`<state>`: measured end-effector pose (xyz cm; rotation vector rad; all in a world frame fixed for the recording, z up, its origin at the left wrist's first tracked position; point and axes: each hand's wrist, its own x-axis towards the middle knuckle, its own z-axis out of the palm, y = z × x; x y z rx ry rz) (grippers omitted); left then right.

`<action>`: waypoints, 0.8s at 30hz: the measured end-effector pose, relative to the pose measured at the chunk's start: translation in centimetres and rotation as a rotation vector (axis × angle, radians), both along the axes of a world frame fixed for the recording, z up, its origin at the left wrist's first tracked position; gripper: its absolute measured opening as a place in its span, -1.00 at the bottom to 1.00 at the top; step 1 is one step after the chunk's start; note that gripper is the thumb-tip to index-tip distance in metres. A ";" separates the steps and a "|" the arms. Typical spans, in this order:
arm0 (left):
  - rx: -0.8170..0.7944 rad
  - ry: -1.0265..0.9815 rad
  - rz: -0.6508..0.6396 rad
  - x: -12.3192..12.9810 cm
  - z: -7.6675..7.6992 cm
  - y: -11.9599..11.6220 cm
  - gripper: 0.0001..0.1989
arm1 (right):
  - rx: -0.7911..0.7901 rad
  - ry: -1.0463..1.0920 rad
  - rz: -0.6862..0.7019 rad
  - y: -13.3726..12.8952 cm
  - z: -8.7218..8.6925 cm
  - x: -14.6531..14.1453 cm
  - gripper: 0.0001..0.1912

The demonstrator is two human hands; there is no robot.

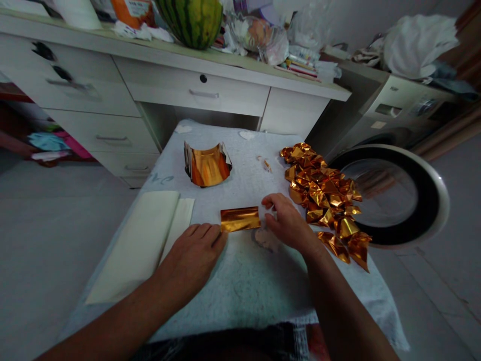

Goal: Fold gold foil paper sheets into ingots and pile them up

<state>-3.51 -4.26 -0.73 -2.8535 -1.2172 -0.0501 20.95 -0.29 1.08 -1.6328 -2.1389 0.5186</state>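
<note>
A small folded sheet of shiny gold foil paper [240, 219] lies on the cloth-covered table between my hands. My left hand [197, 250] rests palm down at its left end, fingers bent and closed on the near-left corner; the fingertips are partly hidden. Just off the right end, my right hand [285, 220] hovers with thumb and forefinger apart and holds nothing. Farther back stands a curved stack of gold foil sheets [208, 166]. Many folded gold foil pieces [319, 188] are heaped to the right of my right hand.
Folded pale paper [135, 245] lies at the table's left side, partly under my left forearm. White drawers [195, 90] stand behind, with a watermelon [191, 22] and clutter on top. A washing machine's open round door [438, 200] juts in beside the table's right edge.
</note>
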 end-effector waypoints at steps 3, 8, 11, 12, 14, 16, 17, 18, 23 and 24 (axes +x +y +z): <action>-0.035 0.000 0.017 0.3 0.4 0.3 -0.63 | 0.027 0.000 0.134 0.4 0.6 -1.1 -0.73; -0.117 -0.014 0.048 0.4 1.2 1.5 -0.70 | 0.065 -0.062 0.175 1.3 -0.4 -2.4 -0.78; -0.180 -0.044 0.081 0.7 1.8 2.5 -0.70 | 0.085 -0.049 0.124 1.4 -1.6 -2.8 -0.84; -0.215 -0.066 0.097 0.9 2.0 2.7 -0.70 | 0.099 -0.043 0.115 1.4 -2.0 -2.9 -0.85; -0.268 -0.085 0.141 1.5 2.5 3.2 -0.69 | 0.129 -0.029 0.095 1.4 -2.6 -3.0 -0.83; -0.283 -0.070 0.192 2.1 2.6 3.5 -0.70 | 0.146 -0.015 0.074 1.4 -3.0 -3.0 -0.80; -0.275 -0.063 0.228 2.4 2.6 3.6 -0.71 | 0.145 -0.005 0.067 1.4 -3.1 -2.9 -0.80; -0.270 -0.059 0.247 2.6 2.5 3.7 -0.72 | 0.144 0.009 0.062 1.4 -3.1 -2.8 -0.80; -0.241 -0.115 0.241 2.6 1.2 3.9 -0.77 | 0.144 0.136 0.079 1.2 -2.6 -2.0 -0.84; -0.245 -0.136 0.238 2.5 1.0 3.8 -0.79 | 0.142 0.156 0.089 1.2 -2.4 -1.9 -0.88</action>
